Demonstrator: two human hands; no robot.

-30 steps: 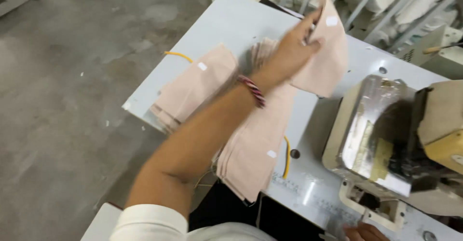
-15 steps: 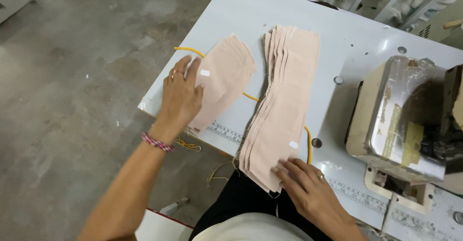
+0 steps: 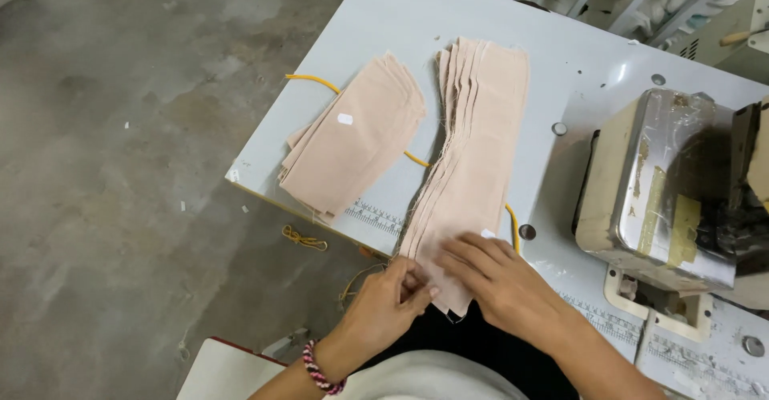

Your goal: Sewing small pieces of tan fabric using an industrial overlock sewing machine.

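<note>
The left hand [image 3: 388, 304] has left the shorter stack of pink fabric pieces [image 3: 352, 148], where it lay half a second ago, and now pinches the near corner of the long stack of pink fabric strips [image 3: 473, 168], so both hands are now gathered at that one end to separate the layers. The right hand [image 3: 493, 276] lies flat with fingers spread, pressing the same near end where it overhangs the pale sewing table [image 3: 400, 24]. Both forearms reach in from the near edge, and the sewing machine [image 3: 657, 184] stands well to the right.
</note>
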